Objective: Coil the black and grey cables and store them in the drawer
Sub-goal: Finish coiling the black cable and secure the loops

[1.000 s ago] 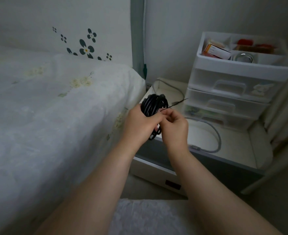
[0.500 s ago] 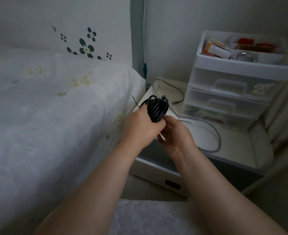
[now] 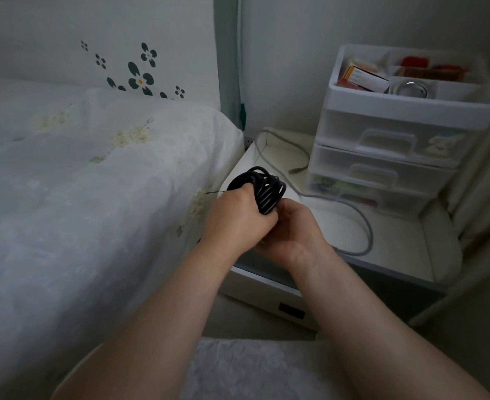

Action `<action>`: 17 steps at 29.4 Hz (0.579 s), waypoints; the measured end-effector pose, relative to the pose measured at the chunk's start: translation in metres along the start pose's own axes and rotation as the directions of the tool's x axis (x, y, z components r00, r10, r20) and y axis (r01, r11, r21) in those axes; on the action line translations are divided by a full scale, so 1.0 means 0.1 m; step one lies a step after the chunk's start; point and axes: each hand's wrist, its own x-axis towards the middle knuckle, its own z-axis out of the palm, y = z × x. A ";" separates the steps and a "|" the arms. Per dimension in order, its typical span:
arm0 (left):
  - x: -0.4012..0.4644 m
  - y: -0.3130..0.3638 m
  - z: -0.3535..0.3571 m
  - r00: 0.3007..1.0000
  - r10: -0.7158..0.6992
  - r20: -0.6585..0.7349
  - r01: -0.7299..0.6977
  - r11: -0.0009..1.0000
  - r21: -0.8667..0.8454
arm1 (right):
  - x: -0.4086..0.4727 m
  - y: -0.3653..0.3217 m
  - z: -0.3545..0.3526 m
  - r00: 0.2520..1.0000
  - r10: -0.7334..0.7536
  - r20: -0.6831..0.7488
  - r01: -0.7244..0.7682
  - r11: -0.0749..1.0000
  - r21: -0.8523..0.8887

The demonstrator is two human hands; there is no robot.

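1. the bed (image 3: 79, 197) fills the left half of the frame under a pale floral cover, and behind it, at upper left, the wall (image 3: 122, 39) carries dark green flower decals.
2. your two bare forearms rise from the bottom edge and meet just right of centre, over the bed's right edge.
3. the white bedside table (image 3: 396, 246) sits right of centre, its top bare around the things on it, with an open drawer (image 3: 267, 280) showing below its front edge, under your wrists.
4. a clear plastic drawer unit (image 3: 382, 157) stands on the table at upper right; its open top tray holds a small box, red items and a shiny ring.
5. your left hand (image 3: 236, 219) is clenched around the black cable (image 3: 262, 187), which is wound into a tight bundle sticking up above your knuckles, in the air near the table's left edge.
6. your right hand (image 3: 293, 229) lies palm up, touching the bundle from below; its fingers curl toward the coil, but you cannot tell how firmly they grip.
7. the grey cable (image 3: 365, 223) lies loose on the tabletop, running from the back left corner in a wide curve to the front.
8. a thin dark strand (image 3: 213, 192) pokes out to the left of your left hand.
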 end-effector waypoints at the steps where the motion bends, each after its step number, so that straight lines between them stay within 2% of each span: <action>1: 0.00 -0.01 0.00 1.000 -0.008 0.001 0.008 1.000 0.009 | 0.00 0.00 0.00 1.000 0.016 0.004 -0.016 1.000 0.007; 7: -0.05 0.06 0.05 0.997 0.032 -0.076 -0.022 0.991 0.134 | -0.11 -0.02 0.05 0.994 0.049 0.102 -0.057 0.995 0.078; 9: -0.05 0.06 0.05 0.997 0.015 -0.082 -0.005 0.993 0.119 | -0.14 -0.04 0.06 0.993 0.038 0.111 -0.048 0.995 0.089; 12: 0.01 -0.02 0.04 0.987 -0.159 0.007 0.157 0.962 -0.223 | -0.14 -0.04 0.03 0.999 0.011 0.041 -0.009 0.999 -0.048; 14: 0.03 -0.06 0.01 0.980 -0.193 0.054 0.200 0.917 -0.344 | -0.13 -0.05 0.01 0.999 -0.032 0.033 0.036 0.991 -0.129; 17: 0.03 -0.09 -0.04 0.972 -0.211 0.100 0.234 0.864 -0.446 | -0.15 -0.04 0.01 0.951 -0.309 0.018 0.296 0.889 -0.350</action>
